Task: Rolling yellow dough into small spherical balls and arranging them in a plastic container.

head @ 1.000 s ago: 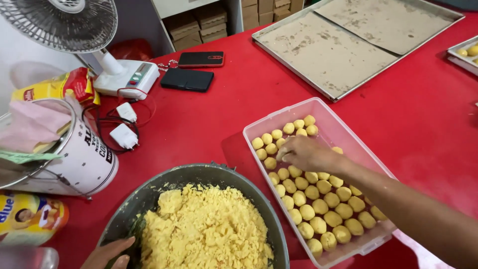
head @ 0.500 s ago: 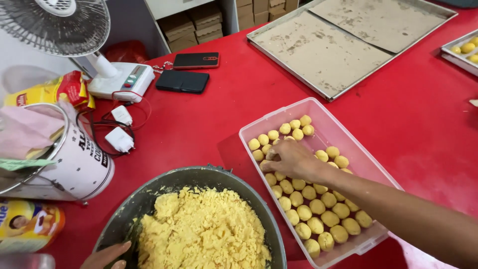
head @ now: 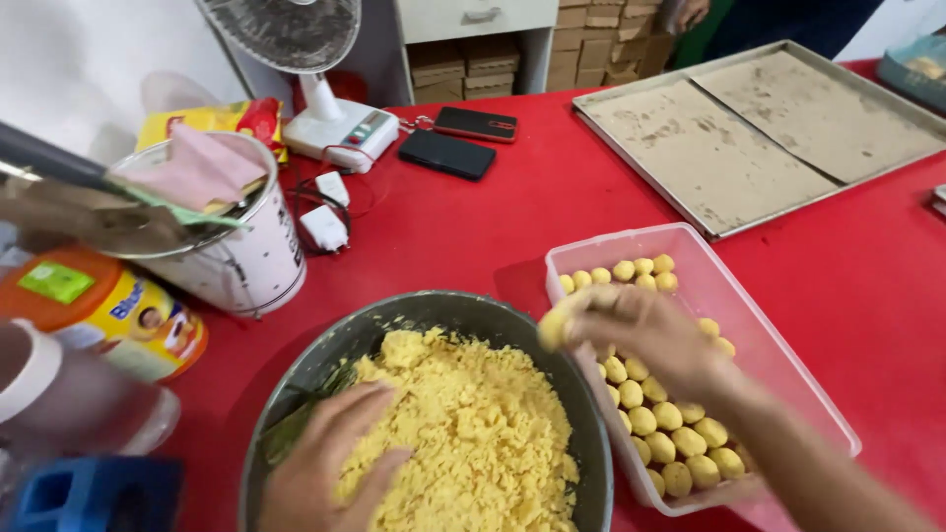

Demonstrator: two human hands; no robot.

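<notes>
Both hands are working at the grey metal bowl. Left hand is lying inside its near wall, fingers spread flat and pressing on the heap of yellow crumbly dough that is filling the bowl. Right hand is hovering over the bowl's right rim, blurred, fingers curled and pinching a small yellow dough piece. Just right of the bowl, touching it, a clear plastic tub is holding rows of yellow dough balls; its far right part is lying bare. Beyond the bowl, a flat baking tray is resting on the red table, with open red surface between them.
</notes>
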